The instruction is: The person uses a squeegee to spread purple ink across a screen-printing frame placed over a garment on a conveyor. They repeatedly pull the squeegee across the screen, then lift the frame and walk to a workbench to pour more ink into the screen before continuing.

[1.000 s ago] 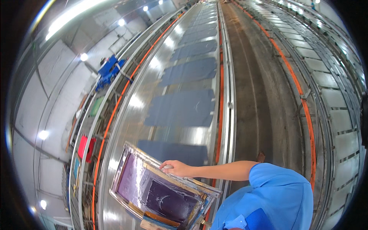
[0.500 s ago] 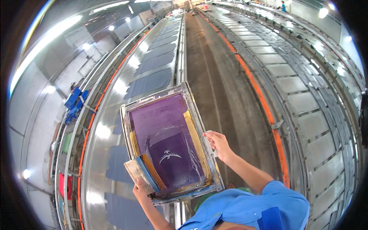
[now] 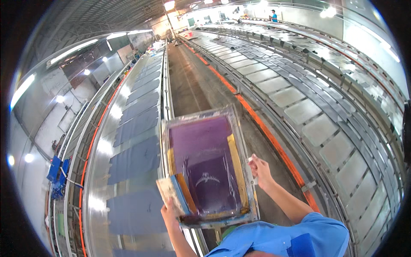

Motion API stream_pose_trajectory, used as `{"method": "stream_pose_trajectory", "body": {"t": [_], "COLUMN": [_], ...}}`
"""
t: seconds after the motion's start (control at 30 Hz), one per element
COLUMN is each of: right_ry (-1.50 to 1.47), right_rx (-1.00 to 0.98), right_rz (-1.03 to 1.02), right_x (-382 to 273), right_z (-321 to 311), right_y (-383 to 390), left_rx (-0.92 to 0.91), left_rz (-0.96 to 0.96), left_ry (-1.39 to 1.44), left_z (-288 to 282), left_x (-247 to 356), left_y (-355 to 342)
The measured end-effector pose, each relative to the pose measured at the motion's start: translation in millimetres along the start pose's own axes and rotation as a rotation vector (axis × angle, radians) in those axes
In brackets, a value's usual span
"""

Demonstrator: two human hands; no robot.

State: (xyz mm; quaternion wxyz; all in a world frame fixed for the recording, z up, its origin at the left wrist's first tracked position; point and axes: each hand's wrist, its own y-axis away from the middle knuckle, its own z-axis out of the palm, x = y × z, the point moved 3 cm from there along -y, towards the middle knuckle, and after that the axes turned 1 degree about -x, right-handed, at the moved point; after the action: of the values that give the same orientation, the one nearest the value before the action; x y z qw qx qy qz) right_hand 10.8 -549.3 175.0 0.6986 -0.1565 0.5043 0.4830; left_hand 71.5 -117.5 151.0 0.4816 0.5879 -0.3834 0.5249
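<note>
A screen printing frame (image 3: 239,147) is lifted in front of me, tilted. Its purple mesh (image 3: 201,135) carries a pale curved, spiky design in the lower part, with yellowish tape along both sides. My right hand (image 3: 260,171) is closed round a light handle on the frame's right edge. At the lower left corner, my left hand (image 3: 170,210) grips a squeegee (image 3: 174,193) with a pale wooden handle and a blue and orange blade side. The squeegee leans on the mesh; whether those fingers also hold the frame is hidden.
A long shiny table (image 3: 96,184) with dark blue fabric pieces (image 3: 132,160) runs along my left. An aisle floor (image 3: 188,81) and an orange rail (image 3: 257,122) lie to the right, then tables with grey panels (image 3: 304,111). A blue device (image 3: 58,171) stands far left; a person (image 3: 273,16) is far off.
The frame and both hands have shifted right and slightly down in view, with the squeegee still held. The surroundings have swung too, so more of the far hall shows.
</note>
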Motion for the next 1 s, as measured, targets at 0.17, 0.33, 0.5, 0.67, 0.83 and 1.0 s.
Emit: {"method": "stream_pose_trajectory", "body": {"t": [0.17,0.33,0.5,0.67,0.83,1.0], "right_ry": [-0.162,-0.248,-0.288,-0.291,-0.208,-0.186], "right_rx": [0.088,0.245,0.305,0.163,0.071,-0.029], "right_rz": [-0.029,-0.068,-0.120,-0.168,0.005,0.080], "right_x": [-61,-50,-62,-122,-127,-117], "right_z": [2,-6,5,56,105,163], "right_y": [-109,-173,-314,-486,-610,-751], "left_rx": [-0.311,-0.476,-0.460,-0.341,-0.267,-0.118], "left_rz": [-0.087,-0.153,-0.137,-0.003,-0.022,-0.164], "left_ry": [-0.037,-0.028,-0.025,-0.066,0.070,0.046], "left_z": [128,217,342,435,447,477], "left_x": [53,42,62,119,100,77], "left_y": [-148,-271,-376,-469,-563,-669]}}
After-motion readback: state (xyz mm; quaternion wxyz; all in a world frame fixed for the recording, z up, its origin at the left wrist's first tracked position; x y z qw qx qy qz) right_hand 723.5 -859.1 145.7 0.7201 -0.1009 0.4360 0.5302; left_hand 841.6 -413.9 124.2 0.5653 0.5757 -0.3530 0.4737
